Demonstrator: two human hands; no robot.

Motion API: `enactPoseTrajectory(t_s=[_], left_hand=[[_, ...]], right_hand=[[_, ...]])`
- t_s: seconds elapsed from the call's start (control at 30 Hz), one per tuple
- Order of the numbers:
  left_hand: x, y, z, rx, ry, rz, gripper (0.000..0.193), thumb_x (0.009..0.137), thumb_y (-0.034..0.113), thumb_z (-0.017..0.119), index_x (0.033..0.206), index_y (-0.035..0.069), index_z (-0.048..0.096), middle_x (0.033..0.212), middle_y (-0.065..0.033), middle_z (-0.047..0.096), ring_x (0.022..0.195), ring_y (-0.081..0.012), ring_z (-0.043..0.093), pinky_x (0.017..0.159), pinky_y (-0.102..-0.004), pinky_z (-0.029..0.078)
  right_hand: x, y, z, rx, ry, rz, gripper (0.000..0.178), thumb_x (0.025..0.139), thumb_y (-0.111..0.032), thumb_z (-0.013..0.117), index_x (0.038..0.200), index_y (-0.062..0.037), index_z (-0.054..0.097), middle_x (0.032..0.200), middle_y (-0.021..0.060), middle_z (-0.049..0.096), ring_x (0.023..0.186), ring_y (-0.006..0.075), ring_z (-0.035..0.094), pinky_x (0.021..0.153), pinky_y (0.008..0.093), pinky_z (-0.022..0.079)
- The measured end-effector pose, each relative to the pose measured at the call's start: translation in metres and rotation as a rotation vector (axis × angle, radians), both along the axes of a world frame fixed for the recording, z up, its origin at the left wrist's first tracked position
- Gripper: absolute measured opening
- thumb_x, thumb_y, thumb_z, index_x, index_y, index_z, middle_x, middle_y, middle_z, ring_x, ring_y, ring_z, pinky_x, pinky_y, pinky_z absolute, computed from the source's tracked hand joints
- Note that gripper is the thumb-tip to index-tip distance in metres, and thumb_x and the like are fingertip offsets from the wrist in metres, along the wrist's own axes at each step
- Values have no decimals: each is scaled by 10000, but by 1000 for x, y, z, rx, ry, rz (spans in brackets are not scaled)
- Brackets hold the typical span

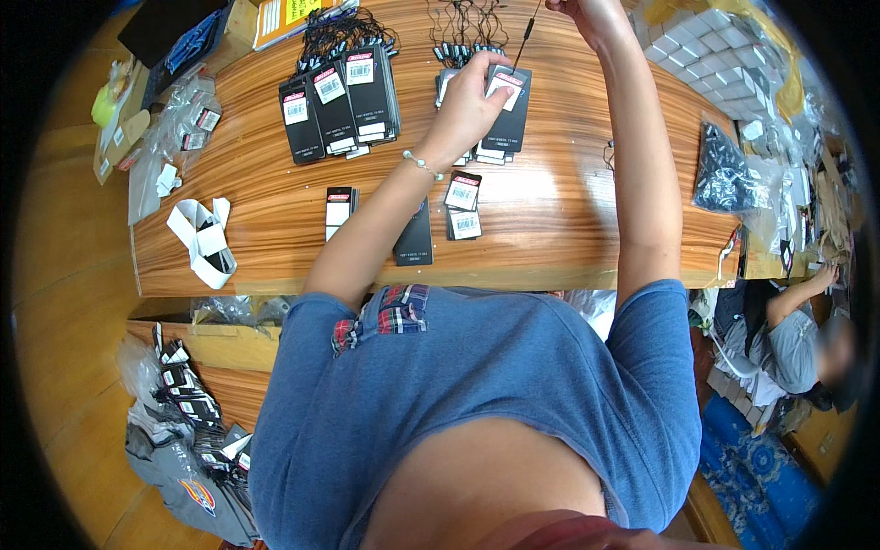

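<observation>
My left hand [472, 92] is closed on a black hang tag [504, 133], with the thumb over its white barcode sticker. This tag lies on top of a stack at the far middle of the table. From its upper end a black cord [526, 42] runs taut up and to the right. At the top edge my right hand [596, 20] pinches the cord's far end; its fingertips are partly cut off. Beside my left hand stand fanned stacks of black hang tags [371, 110] with bundled black cords [344, 37]. Smaller tags [463, 191] and a longer black tag [415, 246] lie near my left forearm.
A coiled white strap [186, 240] lies at the table's left. To the right are a plastic bag of small black pieces [721, 170] and rows of white boxes [701, 46]. Another person [796, 344] works at far right. Below left hang more tags [192, 394].
</observation>
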State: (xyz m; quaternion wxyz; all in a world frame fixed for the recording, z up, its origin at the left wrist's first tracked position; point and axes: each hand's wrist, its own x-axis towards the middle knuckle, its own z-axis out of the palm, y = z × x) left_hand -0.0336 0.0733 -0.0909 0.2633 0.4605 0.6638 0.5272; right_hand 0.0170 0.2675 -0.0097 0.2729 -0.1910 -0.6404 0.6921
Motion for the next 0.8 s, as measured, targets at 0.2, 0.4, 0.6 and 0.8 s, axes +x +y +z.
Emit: enactPoseTrajectory(t_s=[0.2, 0.4, 0.6, 0.8], left_hand=[[-10, 0, 0, -18, 705, 177, 334, 684, 260, 711, 982, 132, 636, 910, -50, 567, 918, -260, 452, 830, -364, 369], [-17, -7, 0, -69, 856, 166, 420, 694, 344, 699, 1058, 152, 615, 1061, -70, 485, 971, -260, 409, 860, -382, 340], [-10, -59, 30, -99, 693, 201, 511, 758, 351, 653, 1186, 108, 515, 1137, -101, 466, 1061, -289, 379, 925, -404, 318], [-15, -129, 30, -153, 553, 211, 413, 745, 222, 682, 1107, 61, 565, 1062, -105, 521, 993, -260, 438, 889, -354, 353]], right_hand=[[-19, 13, -16, 50, -211, 83, 314, 924, -317, 396, 733, -122, 552, 588, -30, 501, 492, 70, 429, 478, 219, 346], [-58, 33, -56, 139, -458, 165, 254, 901, -265, 423, 782, -115, 589, 600, -31, 516, 515, 70, 433, 480, 231, 351], [-84, 44, -80, 215, -636, 313, 183, 837, -211, 518, 758, -118, 655, 546, -22, 530, 393, 57, 374, 350, 222, 251], [-110, 67, -115, 264, -694, 250, 23, 710, -77, 608, 691, -81, 620, 529, 23, 543, 376, 95, 420, 344, 241, 294]])
